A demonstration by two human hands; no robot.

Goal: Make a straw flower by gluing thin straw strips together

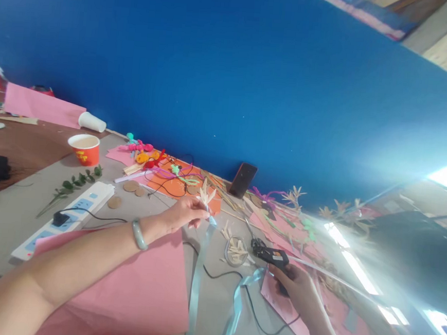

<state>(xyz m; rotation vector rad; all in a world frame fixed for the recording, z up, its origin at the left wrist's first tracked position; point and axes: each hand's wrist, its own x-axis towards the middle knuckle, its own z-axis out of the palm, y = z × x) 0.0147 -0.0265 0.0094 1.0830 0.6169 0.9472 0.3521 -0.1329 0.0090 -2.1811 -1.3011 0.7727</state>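
Between the fingertips of my left hand [189, 214] is a pale husk-like flower [206, 193], its petals pointing up. A light blue ribbon [197, 284] hangs from the flower's base down past the table's front edge. My right hand [295, 284] is closed around the handle of a black glue gun [273, 255], whose nozzle points left. Another curling length of blue ribbon [238, 303] runs beside this hand. Between the hands, a small round dish [236, 251] holds pale petal strips, with more strips lying around it. Black-handled scissors [255, 241] lie just behind the glue gun.
A white power strip [82, 213] with a plugged-in black cord lies left, near a red paper cup [84, 150] and a leafy sprig [75, 182]. Pink paper [132, 289] lies under my left arm. A phone [243, 180] leans against the blue wall [214, 84].
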